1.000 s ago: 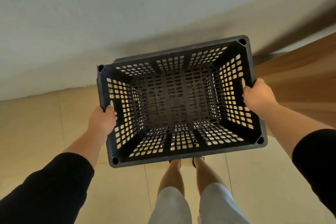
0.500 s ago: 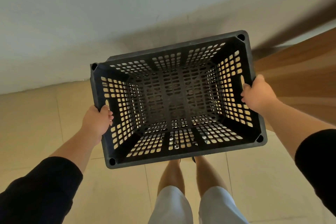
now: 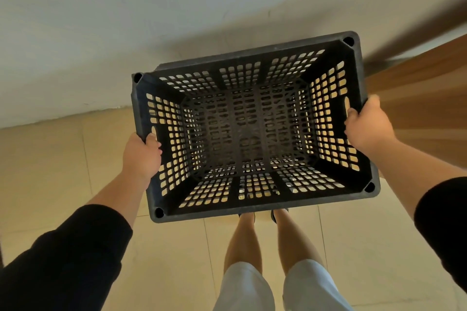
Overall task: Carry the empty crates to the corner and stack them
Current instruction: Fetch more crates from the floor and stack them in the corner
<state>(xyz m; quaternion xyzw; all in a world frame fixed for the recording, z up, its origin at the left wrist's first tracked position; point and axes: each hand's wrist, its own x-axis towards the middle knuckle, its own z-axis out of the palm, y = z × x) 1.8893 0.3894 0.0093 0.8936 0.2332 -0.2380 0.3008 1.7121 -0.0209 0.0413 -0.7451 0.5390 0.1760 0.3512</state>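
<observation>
An empty black perforated crate [image 3: 252,206] hangs in front of me above the floor, its open top facing me. My left hand [image 3: 141,156] grips the crate's left rim at the handle slot. On the other side, my right hand [image 3: 366,124] holds the right rim at its handle slot. Behind the far rim, a dark edge [image 3: 171,65] of what may be another crate peeks out; I cannot tell for sure.
A white wall [image 3: 126,20] rises just beyond the crate, meeting the beige tiled floor [image 3: 50,171]. A wooden panel [image 3: 424,98] stands at the right. My legs and feet [image 3: 255,235] are under the crate's near edge.
The crate and both hands have shifted slightly to the right and tilted a little; the wall looks closer. Both grips are unchanged.
</observation>
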